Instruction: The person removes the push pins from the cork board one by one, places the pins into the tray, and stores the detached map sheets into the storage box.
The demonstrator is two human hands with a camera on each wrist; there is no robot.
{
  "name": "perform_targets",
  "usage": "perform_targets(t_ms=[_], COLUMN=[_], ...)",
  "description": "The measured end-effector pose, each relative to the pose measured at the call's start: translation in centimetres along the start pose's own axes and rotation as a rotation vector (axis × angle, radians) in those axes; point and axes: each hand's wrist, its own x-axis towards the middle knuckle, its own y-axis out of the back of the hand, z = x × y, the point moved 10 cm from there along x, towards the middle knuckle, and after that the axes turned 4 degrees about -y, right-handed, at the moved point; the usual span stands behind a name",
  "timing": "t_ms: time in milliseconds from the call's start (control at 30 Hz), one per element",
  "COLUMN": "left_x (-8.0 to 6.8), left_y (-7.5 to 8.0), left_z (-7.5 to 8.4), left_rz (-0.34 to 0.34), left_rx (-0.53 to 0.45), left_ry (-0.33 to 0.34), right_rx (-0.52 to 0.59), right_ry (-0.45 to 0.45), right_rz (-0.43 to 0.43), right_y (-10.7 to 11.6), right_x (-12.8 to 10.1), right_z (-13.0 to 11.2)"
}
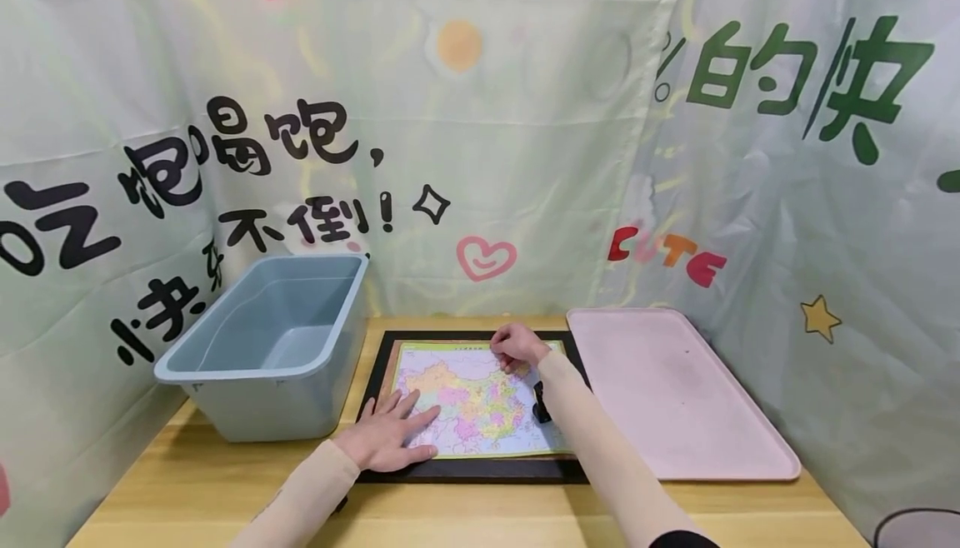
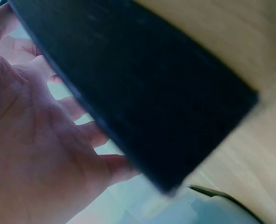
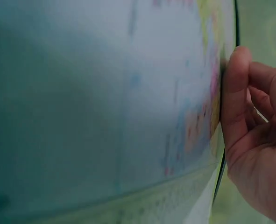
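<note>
A colourful paper map (image 1: pixel 480 415) with a yellow-green border lies over a brown board (image 1: pixel 389 375) inside a flat black frame (image 1: pixel 480 470). My left hand (image 1: pixel 390 431) is spread palm down across the frame's left side, fingertips on the map. In the left wrist view the frame's dark bar (image 2: pixel 147 93) crosses beneath the palm and straight fingers. Near the map's top right, my right hand (image 1: pixel 517 346) has its fingers curled and bunched. Seen from the right wrist, the right hand's fingertips (image 3: pixel 240 58) are right at the map's surface, with no object visible between them.
A blue-grey plastic tub (image 1: pixel 262 406) stands left of the frame. At the right lies a flat pink tray (image 1: pixel 682 415), its left edge close to the frame. The wooden table (image 1: pixel 450 515) is bordered by printed fabric walls (image 1: pixel 480 156) at the back and sides.
</note>
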Motion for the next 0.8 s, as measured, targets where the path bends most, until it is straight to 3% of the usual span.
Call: perform_targets(t_ms=[467,667,800], left_x=[-0.1,0.2,0.3], left_y=[0.0,0.3,0.5], left_z=[0.0,-0.1,-0.3], left_rz=[-0.014,-0.005,-0.004], left_rx=[-0.046,-0.039,-0.031], left_ry=[-0.016,-0.009,0.0], right_rx=[-0.005,-0.066,-0.145], right_ry=[-0.027,0.002,0.018], right_rz=[0.015,0.032,-0.016], right_y=[-0.1,0.2,0.0], right_x=[0.4,0.1,0.2], right_z=[1.1,0.3,-0.3])
